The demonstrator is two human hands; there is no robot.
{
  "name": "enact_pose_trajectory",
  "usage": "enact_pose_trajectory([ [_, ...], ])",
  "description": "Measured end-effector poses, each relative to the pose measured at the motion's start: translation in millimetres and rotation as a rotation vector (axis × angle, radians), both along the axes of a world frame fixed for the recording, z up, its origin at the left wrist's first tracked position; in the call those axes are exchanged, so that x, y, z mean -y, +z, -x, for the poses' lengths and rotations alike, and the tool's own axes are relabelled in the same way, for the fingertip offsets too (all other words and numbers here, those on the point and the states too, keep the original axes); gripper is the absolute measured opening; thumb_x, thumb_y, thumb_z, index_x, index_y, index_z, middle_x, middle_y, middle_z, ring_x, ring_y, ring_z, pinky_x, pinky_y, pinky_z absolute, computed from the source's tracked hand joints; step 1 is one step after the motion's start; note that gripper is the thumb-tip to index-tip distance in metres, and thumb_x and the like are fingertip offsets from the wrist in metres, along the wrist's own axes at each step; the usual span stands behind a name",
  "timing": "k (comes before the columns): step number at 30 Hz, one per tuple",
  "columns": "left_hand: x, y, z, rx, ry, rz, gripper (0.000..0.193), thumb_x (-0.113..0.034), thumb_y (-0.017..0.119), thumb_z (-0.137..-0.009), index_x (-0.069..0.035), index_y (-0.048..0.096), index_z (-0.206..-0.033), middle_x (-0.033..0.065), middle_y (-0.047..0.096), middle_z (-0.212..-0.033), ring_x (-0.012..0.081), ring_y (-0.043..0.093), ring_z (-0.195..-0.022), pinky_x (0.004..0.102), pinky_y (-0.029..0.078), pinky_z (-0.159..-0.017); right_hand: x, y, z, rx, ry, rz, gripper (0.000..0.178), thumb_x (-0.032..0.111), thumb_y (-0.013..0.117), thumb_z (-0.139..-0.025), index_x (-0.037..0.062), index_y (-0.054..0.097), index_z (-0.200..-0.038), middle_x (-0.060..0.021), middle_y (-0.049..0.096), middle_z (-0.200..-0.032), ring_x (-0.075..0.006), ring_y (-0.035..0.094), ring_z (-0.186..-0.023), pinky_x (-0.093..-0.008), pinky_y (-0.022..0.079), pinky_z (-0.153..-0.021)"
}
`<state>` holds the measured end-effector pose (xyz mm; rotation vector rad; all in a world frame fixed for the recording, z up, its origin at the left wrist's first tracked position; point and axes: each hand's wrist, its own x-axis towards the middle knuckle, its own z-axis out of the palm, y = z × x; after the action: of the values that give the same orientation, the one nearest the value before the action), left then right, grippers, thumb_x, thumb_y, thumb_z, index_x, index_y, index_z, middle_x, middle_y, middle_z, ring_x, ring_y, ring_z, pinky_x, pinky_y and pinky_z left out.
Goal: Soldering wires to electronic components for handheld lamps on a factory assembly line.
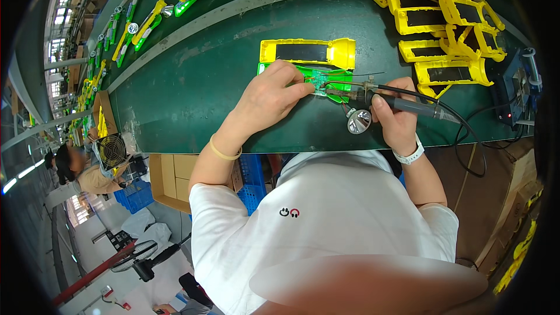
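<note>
My right hand [396, 122] is closed around the grey handle of a soldering iron [402, 104]. A thin metal tube runs along the iron, and its tip end reaches a small circuit board [318, 80] in a green flashlight housing half [341, 76]. My left hand [271, 94] rests over the housing's left part, thumb and fingers closed near the board; what they pinch is hidden. A round silver reflector [359, 121] lies at the housing's near side, on thin wires. Just beyond, a yellow flashlight shell half [344, 52] lies with a dark panel in its opening.
Yellow shells [443, 73] are heaped at the right. Beside them stands a dark soldering station [510, 96] with a black cable [483, 163]. Flashlight assemblies [146, 26] line the strip beyond a grey rail [256, 6]. A fan [112, 150] and a person [93, 175] are at the left.
</note>
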<state>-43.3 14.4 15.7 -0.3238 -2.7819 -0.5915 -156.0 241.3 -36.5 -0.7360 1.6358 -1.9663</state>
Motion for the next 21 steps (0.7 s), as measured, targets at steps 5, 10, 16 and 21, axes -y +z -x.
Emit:
enact_pose_trajectory([
  [5, -1.7, 2.7, -0.6, 0.044, 0.020, -0.013, 0.022, 0.002, 0.067, -0.065, -0.008, 0.064, -0.083, 0.0053, 0.051, -0.076, 0.0228, 0.054, -0.074, 0.0331, 0.047, -0.064, -4.5, 6.1, -0.4, 0.221, -0.113, 0.158, 0.026, 0.007, 0.061, -0.084, 0.0051, 0.039, -0.097, -0.0040, 0.051, -0.076, -0.0067, 0.049, -0.058, -0.0195, 0.041, -0.049],
  [10, -3.1, 5.0, 1.0, 0.056, 0.015, 0.002, 0.022, 0.002, 0.066, -0.065, -0.008, 0.063, -0.084, 0.0058, 0.051, -0.077, 0.0231, 0.053, -0.075, 0.0329, 0.047, -0.064, -5.7, 8.3, 0.2, 0.179, -0.237, 0.201, 0.025, 0.010, 0.059, -0.085, 0.0054, 0.039, -0.098, -0.0045, 0.049, -0.075, -0.0088, 0.048, -0.055, -0.0205, 0.041, -0.047],
  [16, -2.5, 3.1, 3.2, 0.063, 0.006, 0.005, 0.021, 0.002, 0.066, -0.065, -0.008, 0.062, -0.084, 0.0058, 0.051, -0.077, 0.0233, 0.053, -0.074, 0.0327, 0.046, -0.064, -8.5, 6.8, 3.0, 0.194, -0.243, 0.242, 0.021, 0.012, 0.057, -0.086, 0.0054, 0.041, -0.098, -0.0066, 0.047, -0.084, -0.0099, 0.047, -0.055, -0.0233, 0.041, -0.049],
  [21, -1.0, 6.6, 2.3, 0.060, 0.005, -0.019, 0.019, 0.000, 0.064, -0.068, -0.008, 0.061, -0.085, 0.0069, 0.052, -0.080, 0.0246, 0.052, -0.079, 0.0338, 0.046, -0.063, -6.4, 3.1, 0.0, 0.161, -0.056, 0.112, 0.023, 0.006, 0.061, -0.083, 0.0046, 0.041, -0.094, -0.0011, 0.047, -0.076, -0.0044, 0.044, -0.057, -0.0189, 0.038, -0.050],
])
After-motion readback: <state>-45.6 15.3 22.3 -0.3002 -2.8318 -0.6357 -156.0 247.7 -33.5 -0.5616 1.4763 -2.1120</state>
